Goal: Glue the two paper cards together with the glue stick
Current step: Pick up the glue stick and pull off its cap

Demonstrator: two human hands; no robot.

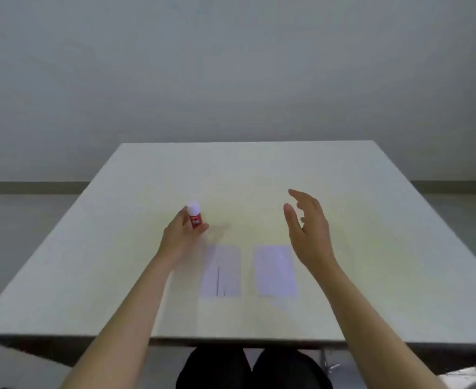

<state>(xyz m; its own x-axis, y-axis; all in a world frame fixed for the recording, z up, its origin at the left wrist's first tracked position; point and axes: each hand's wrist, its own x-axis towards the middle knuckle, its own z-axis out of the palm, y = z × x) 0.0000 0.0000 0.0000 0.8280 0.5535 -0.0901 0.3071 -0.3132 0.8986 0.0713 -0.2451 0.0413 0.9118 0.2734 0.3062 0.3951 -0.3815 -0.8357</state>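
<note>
**Glue stick up in the left hand, right hand spread beside the cards**

The left hand (181, 234) has the glue stick (195, 215), and it is a fingertip hold: thumb and fingers curl round the lower part of the red tube, with the white cap pointing up and tilted a little away from the person. The stick is raised above the bench (371, 220), clear of the surface, out past the far left corner of the paper.

Over on the other side, the right hand (308, 223) holds nothing. Its fingers are straight and slightly fanned, thumb apart from them, palm turned inward toward the left hand. It sits above the bench, just beyond the far right corner of the right card (275, 270).

Down on the bench, both pale cards lie flat, side by side, with a narrow strip of bench between them. The left card (222, 269) carries a thin dark line running lengthwise near its near end. The left wrist passes just beside that card's left edge; whether it touches the paper cannot be told.

Under the near edge of the bench, the person's dark trousers (248, 369) show.
</note>
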